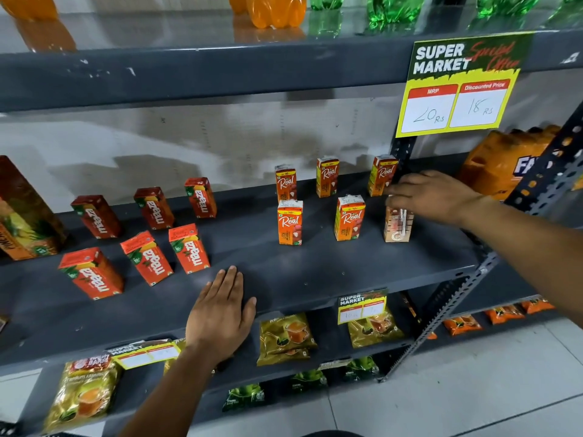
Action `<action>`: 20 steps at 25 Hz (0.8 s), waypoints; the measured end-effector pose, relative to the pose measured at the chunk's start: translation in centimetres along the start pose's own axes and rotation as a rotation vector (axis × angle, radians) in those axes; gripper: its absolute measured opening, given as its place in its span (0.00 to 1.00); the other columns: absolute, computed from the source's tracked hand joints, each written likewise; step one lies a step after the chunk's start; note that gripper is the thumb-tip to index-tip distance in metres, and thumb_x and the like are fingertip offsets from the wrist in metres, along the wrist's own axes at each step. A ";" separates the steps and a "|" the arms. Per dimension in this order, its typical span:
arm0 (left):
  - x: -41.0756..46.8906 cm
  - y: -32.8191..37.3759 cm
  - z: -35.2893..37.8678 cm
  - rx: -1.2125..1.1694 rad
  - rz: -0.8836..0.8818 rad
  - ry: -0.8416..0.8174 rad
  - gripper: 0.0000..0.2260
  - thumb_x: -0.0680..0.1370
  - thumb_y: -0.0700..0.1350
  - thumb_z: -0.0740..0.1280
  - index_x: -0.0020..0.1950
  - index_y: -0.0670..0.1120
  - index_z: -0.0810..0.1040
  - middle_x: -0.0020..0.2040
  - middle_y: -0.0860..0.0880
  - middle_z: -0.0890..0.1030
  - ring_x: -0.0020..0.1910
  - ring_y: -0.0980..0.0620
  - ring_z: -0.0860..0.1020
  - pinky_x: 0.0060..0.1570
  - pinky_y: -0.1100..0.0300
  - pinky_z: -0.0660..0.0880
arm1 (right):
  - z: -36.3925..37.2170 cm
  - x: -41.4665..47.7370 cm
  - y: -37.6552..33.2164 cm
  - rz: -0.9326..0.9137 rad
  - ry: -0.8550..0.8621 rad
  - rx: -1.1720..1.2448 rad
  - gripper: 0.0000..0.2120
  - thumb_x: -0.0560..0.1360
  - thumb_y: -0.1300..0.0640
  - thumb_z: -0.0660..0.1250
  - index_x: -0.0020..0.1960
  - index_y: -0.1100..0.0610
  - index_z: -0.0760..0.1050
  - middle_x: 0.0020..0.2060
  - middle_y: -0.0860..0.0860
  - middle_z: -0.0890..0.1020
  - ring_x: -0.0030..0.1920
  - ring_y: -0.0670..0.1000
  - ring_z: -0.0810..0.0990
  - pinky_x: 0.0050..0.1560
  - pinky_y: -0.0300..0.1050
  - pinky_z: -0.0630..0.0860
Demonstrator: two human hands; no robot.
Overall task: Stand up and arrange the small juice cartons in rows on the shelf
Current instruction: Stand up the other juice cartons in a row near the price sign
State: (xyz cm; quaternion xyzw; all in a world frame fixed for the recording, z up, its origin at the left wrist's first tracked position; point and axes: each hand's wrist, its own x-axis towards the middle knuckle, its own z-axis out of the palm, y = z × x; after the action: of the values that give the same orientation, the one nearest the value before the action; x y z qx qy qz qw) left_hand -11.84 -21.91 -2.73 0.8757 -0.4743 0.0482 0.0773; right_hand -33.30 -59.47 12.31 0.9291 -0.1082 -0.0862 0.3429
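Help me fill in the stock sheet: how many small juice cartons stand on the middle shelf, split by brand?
Maaza cartons: 6
Real cartons: 6, counting the one turned back-out under the right hand, whose brand face is hidden
Total: 12

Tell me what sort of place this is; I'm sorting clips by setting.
Most likely a small supermarket aisle: a price sign reading "Super Market", juice cartons in rows on a metal shelf, soda bottles above.
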 end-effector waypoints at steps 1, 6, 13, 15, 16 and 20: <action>0.0 0.0 0.0 0.003 0.000 0.001 0.34 0.77 0.61 0.41 0.74 0.41 0.61 0.76 0.44 0.60 0.76 0.46 0.56 0.72 0.53 0.51 | 0.0 -0.1 0.5 0.005 -0.006 0.030 0.26 0.75 0.57 0.64 0.71 0.44 0.63 0.74 0.47 0.66 0.72 0.54 0.61 0.63 0.51 0.66; 0.0 -0.1 0.1 0.011 -0.003 -0.006 0.34 0.77 0.61 0.40 0.75 0.42 0.60 0.77 0.45 0.59 0.76 0.47 0.55 0.72 0.54 0.49 | -0.9 -0.2 1.1 -0.028 -0.084 0.202 0.29 0.72 0.60 0.66 0.69 0.43 0.66 0.71 0.45 0.70 0.68 0.53 0.66 0.61 0.50 0.68; 0.0 -0.1 0.0 0.006 -0.002 -0.006 0.34 0.77 0.62 0.40 0.75 0.43 0.58 0.77 0.45 0.58 0.76 0.48 0.54 0.72 0.54 0.48 | -0.4 2.4 0.6 0.536 -0.249 0.585 0.31 0.67 0.28 0.60 0.55 0.52 0.74 0.53 0.54 0.80 0.53 0.58 0.78 0.47 0.51 0.75; 0.0 0.0 -0.1 -0.001 -0.006 -0.007 0.34 0.77 0.62 0.40 0.75 0.43 0.58 0.77 0.45 0.58 0.76 0.48 0.53 0.73 0.54 0.48 | 0.5 2.8 0.1 0.651 -0.249 0.698 0.32 0.68 0.29 0.60 0.58 0.55 0.74 0.55 0.56 0.80 0.55 0.60 0.77 0.45 0.50 0.73; 0.0 0.0 -0.2 0.002 -0.008 -0.010 0.33 0.77 0.62 0.41 0.76 0.43 0.57 0.77 0.46 0.57 0.76 0.48 0.53 0.73 0.54 0.48 | 0.8 2.8 -0.1 0.680 -0.229 0.745 0.31 0.69 0.31 0.61 0.58 0.56 0.74 0.55 0.57 0.80 0.56 0.61 0.77 0.44 0.49 0.72; 0.0 -0.1 -0.3 0.013 -0.012 -0.016 0.30 0.80 0.60 0.46 0.76 0.44 0.55 0.78 0.47 0.55 0.76 0.50 0.51 0.72 0.56 0.45 | 1.4 2.4 -0.4 0.741 0.047 0.814 0.16 0.72 0.43 0.65 0.47 0.56 0.75 0.47 0.61 0.82 0.48 0.63 0.79 0.39 0.47 0.71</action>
State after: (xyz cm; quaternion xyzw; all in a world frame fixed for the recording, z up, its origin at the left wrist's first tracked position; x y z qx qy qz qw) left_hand -11.77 -21.83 -2.44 0.8795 -0.4690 0.0441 0.0680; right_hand -31.22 -60.62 10.79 0.8882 -0.4448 0.1099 -0.0344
